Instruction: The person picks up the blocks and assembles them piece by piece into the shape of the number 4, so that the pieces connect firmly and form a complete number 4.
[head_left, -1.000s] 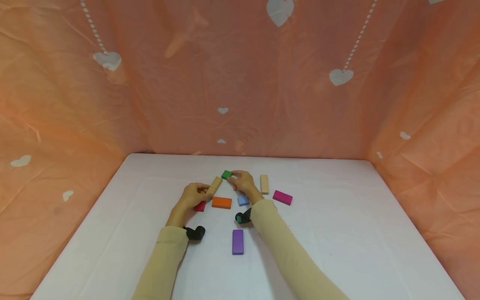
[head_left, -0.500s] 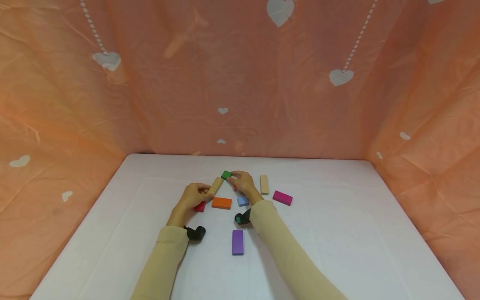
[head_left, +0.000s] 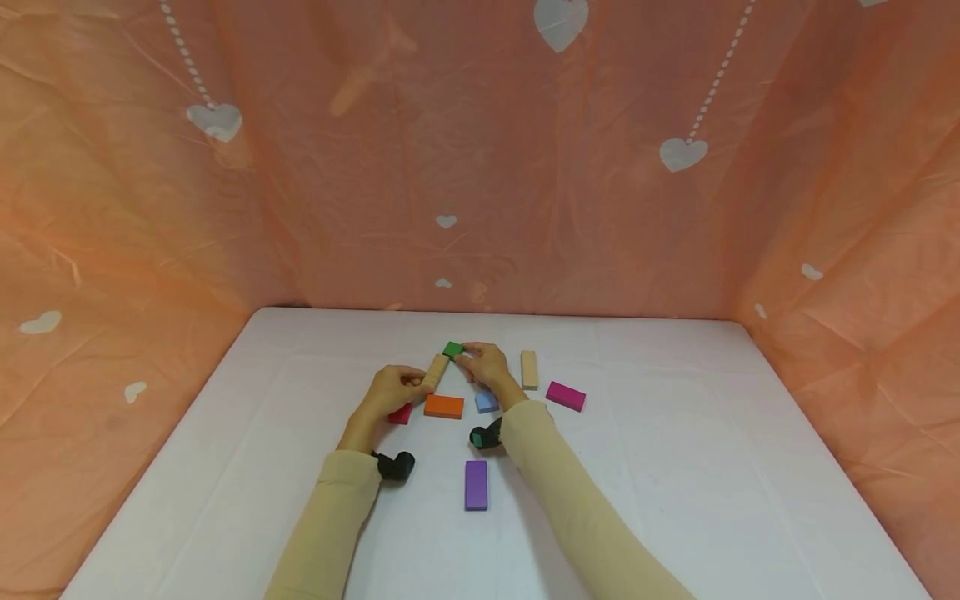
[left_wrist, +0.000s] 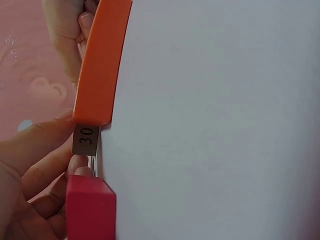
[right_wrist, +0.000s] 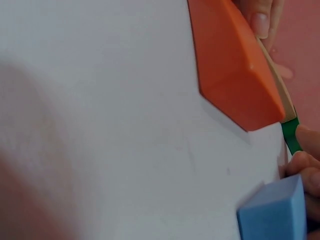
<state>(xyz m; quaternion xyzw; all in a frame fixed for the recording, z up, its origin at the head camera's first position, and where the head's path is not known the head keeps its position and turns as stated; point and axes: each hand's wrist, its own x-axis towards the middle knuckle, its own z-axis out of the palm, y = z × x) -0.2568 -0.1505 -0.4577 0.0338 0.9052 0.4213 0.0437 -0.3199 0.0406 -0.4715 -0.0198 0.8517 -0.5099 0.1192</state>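
Left hand (head_left: 388, 390) pinches the plain block (head_left: 437, 369) toward its near end; right hand (head_left: 486, 364) pinches the green block (head_left: 453, 349), just beyond. Both sit toward the table's (head_left: 675, 467) far edge, between its corners. Judged light, stiff, smooth, hardly fragile; best grip: opposite long sides.

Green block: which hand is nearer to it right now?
Right. The right hand grips the green block at its right side; the left hand is farther off, to its near left, holding a plain wooden block.
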